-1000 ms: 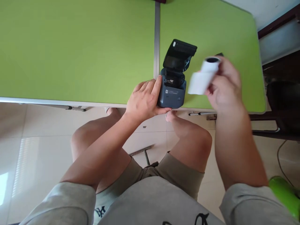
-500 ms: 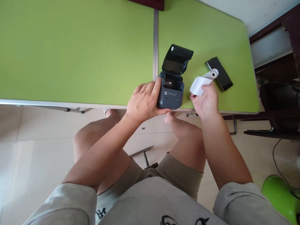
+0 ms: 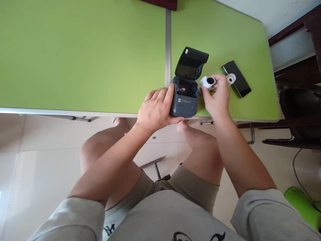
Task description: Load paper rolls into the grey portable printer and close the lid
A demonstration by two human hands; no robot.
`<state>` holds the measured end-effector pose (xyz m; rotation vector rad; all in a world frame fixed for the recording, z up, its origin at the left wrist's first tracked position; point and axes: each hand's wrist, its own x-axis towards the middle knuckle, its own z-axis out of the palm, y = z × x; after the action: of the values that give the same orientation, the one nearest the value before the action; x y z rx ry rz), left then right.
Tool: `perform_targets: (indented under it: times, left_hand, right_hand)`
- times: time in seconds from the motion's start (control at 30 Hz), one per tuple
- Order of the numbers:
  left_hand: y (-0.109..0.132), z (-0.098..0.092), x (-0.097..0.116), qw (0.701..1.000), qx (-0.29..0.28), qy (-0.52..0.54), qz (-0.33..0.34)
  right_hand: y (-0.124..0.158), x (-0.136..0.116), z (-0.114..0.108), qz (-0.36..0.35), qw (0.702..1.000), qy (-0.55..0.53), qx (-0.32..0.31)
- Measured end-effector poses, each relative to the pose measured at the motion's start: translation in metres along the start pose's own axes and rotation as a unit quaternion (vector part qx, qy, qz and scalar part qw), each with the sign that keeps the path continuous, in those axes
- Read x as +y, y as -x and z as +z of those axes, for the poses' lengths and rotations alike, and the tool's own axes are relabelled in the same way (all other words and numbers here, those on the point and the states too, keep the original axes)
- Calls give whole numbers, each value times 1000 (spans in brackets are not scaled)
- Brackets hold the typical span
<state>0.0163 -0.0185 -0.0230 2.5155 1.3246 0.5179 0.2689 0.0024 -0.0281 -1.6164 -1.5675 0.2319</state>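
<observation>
A small dark grey printer point(image 3: 185, 103) stands at the near edge of the green table point(image 3: 82, 60), its lid point(image 3: 191, 63) tipped open toward the far side. My left hand point(image 3: 156, 108) is wrapped round the printer's left side and front, holding it. My right hand point(image 3: 217, 97) pinches a white paper roll point(image 3: 207, 82) just to the right of the open paper bay, the roll's hollow core facing me. A second small white roll or core point(image 3: 230, 78) lies beyond my right hand, against a black phone point(image 3: 237, 79).
The table is two green tops joined by a grey seam point(image 3: 168, 43). My bare knees are under its near edge above a tiled floor. A dark chair point(image 3: 298, 110) stands at the right, and a green object point(image 3: 301, 207) sits at the lower right.
My right hand came down from in front of the camera and moved left toward the printer's open bay. The loose paper strip is no longer showing; the roll's open end now faces me.
</observation>
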Motion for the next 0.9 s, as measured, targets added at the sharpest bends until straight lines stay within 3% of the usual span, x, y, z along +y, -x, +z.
perform_targets:
  times: [0.13,0.33,0.4,0.47,0.57,0.63,0.7,0.9]
  left_hand:
    - [0,1,-1,1000,2,8,4]
    - [1,3,-4,1000,7,2,8]
    - [1,3,-4,1000,12,0,8]
    - [2,3,-4,1000,13,2,9]
    - [2,2,-4,1000,11,8,12]
    - [2,1,-4,1000,9,5,8]
    - [1,0,-4,1000,8,1,4]
    - [1,0,-4,1000,8,-1,3]
  right_hand:
    - [6,-2,-3,13,1000,-9,-2]
    - [-9,24,-51,-127,979,88,135]
    - [-23,36,-65,-109,983,111,95]
    - [-35,44,-72,-86,992,97,14]
    - [-44,48,-71,-66,993,46,-88]
    - [-44,49,-68,-52,992,41,-110]
    - [-40,52,-64,-19,995,47,-89]
    - [-26,64,-54,83,995,-10,51]
